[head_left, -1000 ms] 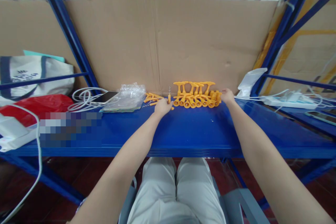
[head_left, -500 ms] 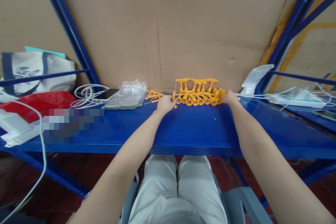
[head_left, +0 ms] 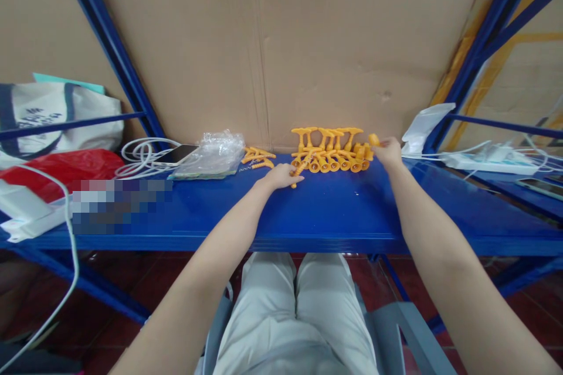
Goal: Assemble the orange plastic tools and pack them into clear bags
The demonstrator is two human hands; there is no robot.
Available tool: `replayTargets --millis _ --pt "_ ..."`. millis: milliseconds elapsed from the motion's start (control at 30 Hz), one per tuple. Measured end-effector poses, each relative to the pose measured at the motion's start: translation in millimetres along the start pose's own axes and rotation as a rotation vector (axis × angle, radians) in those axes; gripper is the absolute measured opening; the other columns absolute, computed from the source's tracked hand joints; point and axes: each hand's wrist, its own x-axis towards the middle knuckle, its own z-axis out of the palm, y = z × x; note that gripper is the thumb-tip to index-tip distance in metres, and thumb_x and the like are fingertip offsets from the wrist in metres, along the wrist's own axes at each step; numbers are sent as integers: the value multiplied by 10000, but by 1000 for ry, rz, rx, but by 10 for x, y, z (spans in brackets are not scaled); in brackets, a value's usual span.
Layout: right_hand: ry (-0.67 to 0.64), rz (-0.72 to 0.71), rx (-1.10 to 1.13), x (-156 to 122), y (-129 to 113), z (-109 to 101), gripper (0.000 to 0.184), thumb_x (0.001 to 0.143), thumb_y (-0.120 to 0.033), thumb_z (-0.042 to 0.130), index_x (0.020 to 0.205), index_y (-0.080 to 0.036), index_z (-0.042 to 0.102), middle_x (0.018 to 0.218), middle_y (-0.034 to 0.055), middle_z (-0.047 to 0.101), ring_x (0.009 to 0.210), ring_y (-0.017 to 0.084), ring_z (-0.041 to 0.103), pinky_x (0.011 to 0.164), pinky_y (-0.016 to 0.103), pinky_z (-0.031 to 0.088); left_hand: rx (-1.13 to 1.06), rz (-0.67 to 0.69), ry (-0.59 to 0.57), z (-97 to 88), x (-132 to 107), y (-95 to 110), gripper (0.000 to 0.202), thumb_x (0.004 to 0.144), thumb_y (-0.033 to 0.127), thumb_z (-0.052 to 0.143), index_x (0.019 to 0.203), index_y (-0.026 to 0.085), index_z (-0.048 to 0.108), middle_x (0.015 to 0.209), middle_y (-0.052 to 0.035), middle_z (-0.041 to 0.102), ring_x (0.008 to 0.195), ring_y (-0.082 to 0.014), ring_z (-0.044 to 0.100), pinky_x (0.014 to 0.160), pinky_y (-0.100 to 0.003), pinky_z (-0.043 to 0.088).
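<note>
My left hand (head_left: pixel 280 176) is closed on a yellow plastic T-handled rod (head_left: pixel 294 186), with a thin metal spring along its stem, held just above the blue shelf. In my right hand (head_left: pixel 389 153) is a small yellow plastic cap (head_left: pixel 373 139), pinched by the fingertips and lifted off the pile. Between the hands lies a row of yellow funnel-ended pieces (head_left: pixel 335 165), their round openings facing me. Behind them, yellow T-shaped tops (head_left: pixel 328 130) stand against the cardboard. Left of these lie several loose yellow rods (head_left: pixel 255 153) beside loose springs.
A clear plastic bag (head_left: pixel 215 155), a phone (head_left: pixel 178 154) and coiled white cable (head_left: pixel 136 158) lie left on the blue shelf (head_left: pixel 325 211). A power strip (head_left: pixel 492 163) sits right. Cardboard (head_left: pixel 329 53) walls the back; blue posts rise at both sides.
My right hand has lifted a yellow cap up from the right end of the pile. My left hand has come slightly nearer to me, tilting the rod with the spring.
</note>
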Motion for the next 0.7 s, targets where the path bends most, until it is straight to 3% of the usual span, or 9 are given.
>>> replayTargets --millis 67,133,233,333,433,567,700 --pt "-56 -12 117 -68 -198 -26 423 831 -256 655 1229 -115 641 1115 135 714 940 229 693 801 332 562 6 1 -55 -6 -8 -7 229 805 414 687 786 190 726 689 -21 705 679 -193 634 648 -261 425" --pt "-157 -132 148 -183 -367 -58 406 808 -230 681 1203 -136 672 1094 100 723 922 216 691 811 326 557 11 9 -83 -15 -16 -8 225 806 407 678 823 192 740 705 -19 720 695 -191 644 666 -257 438" --pt "-391 -371 89 -384 -507 -89 396 761 -219 739 1153 -173 712 1079 73 732 937 218 690 865 345 547 16 16 -88 -20 -22 -1 233 803 408 662 813 189 743 705 -20 725 698 -186 649 669 -252 445" --pt "-571 -501 -6 -530 -541 -80 362 749 -206 756 1109 -185 721 1080 77 739 950 237 694 888 384 546 16 21 -77 -19 -24 10 249 794 420 652 807 188 740 696 -15 725 694 -180 647 655 -245 444" --pt "-610 -534 -75 -576 -536 -61 335 771 -182 739 1105 -183 712 1102 93 737 992 263 693 914 413 536 -11 23 -98 -26 -34 25 244 799 402 636 834 184 740 696 -12 730 673 -172 643 641 -243 444" --pt "-556 -466 -150 -536 -503 -66 335 754 -140 745 1086 -171 720 1094 115 736 1007 302 690 939 459 518 -21 -2 -83 -44 -53 39 243 806 411 640 823 188 734 705 -19 739 680 -180 651 651 -246 455" --pt "-561 -497 -54 -513 -484 -31 308 748 -143 756 1054 -165 725 1081 115 739 971 286 697 908 453 535 -33 1 -84 -42 -62 45 228 806 405 646 791 190 722 694 -19 731 678 -185 655 670 -256 464"
